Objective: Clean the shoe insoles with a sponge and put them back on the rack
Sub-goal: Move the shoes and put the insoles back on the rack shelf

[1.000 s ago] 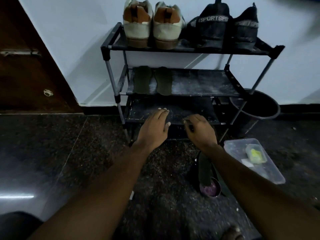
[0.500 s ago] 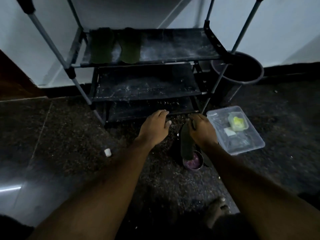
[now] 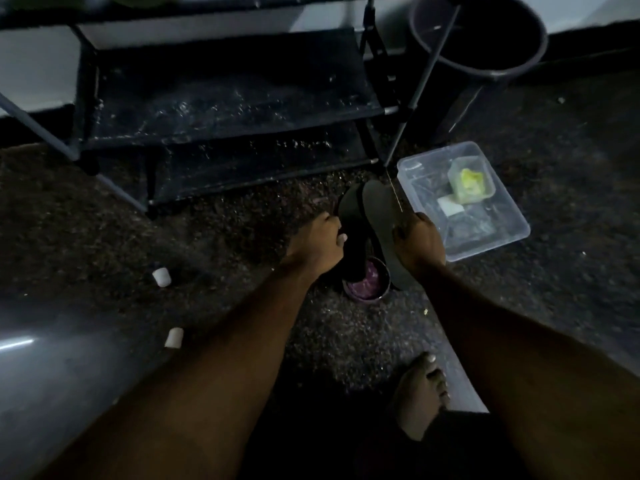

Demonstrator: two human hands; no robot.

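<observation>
Two insoles stand near upright on the floor (image 3: 104,220) in front of the rack (image 3: 225,98), side by side, one per hand. L hand (image 3: 317,249) grips the dark insole (image 3: 351,233) by its left edge, fingers curled round behind it and thumb tip on the front. R hand (image 3: 420,244) grips the grey insole (image 3: 379,216) about midway up its right edge, thumb pressed on the face, other fingers wrapped behind, out of sight. The two insoles overlap a bit w/ the grey one in front. Both sit between the hands, tops leaning away toward the rack's bottom shelf.

The dark insole's lower end dips into a small bowl (image 3: 367,289) of purplish stuff. The grey one's lower end comes down just right of the bowl rim; can't tell if it touches.

A clear tub (image 3: 485,244) lies just right of R hand, near but apart. Inside it a small cup holds a yellow-green lump, prob. the sponge (image 3: 469,178), w/ a white bit beside it. A dark bucket (image 3: 485,57) stands behind the tub, next to the rack's right leg.

Two small white bits (image 3: 161,277) lie on the floor left of L arm. A bare foot (image 3: 420,393) shows between the forearms at the bottom. Rack shelves in view are dusty and speckled. Light is dim, so detail is poor.
</observation>
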